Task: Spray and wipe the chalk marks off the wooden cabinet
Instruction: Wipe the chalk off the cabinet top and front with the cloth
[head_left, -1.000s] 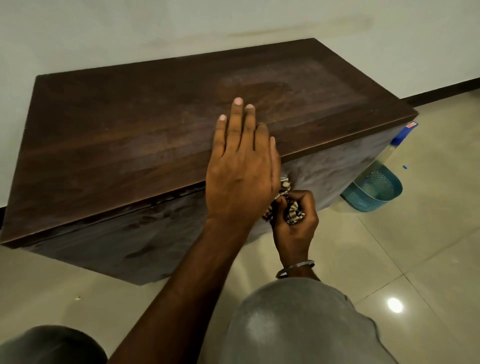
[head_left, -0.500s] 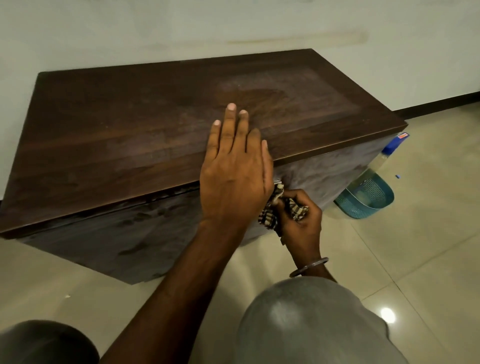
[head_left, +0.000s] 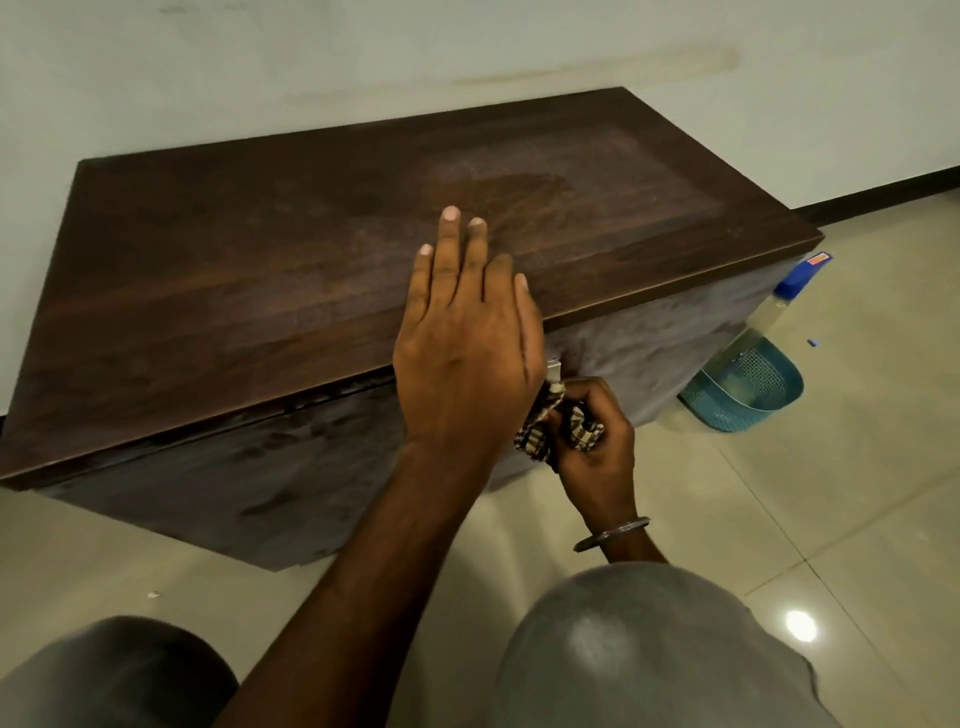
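Barely anything moved: right hand and cloth shifted a touch on the cabinet front, left hand unchanged, view dipped slightly.

Left hand lies flat, fingers straight and together, palm down on the cabinet top at its front edge; it looks like a brace and holds nothing. Right hand has its fingers curled tight round the bunched checked cloth, pressed to the front face just under the top's lip, beside a small metal fitting. Bangle on the right wrist.

Step, as I judge it: wiping the front face, mid-task.

Key relation: the cabinet's long axis runs from lower left to upper right in view. The cloth sits about midway along the front. The front panel right of the cloth looks grey and smeary, probably chalk haze; the panel left of it shows dark streaks too. A pale hazy patch shows on the top, beyond the left fingertips. The right hand is the nearer one for both front stretches; strokes should run along the long axis.

Spray bottle stands in a blue basket on the floor at the cabinet's right end, apart from both hands, on the right hand's side. A respray would mean a rightward reach.
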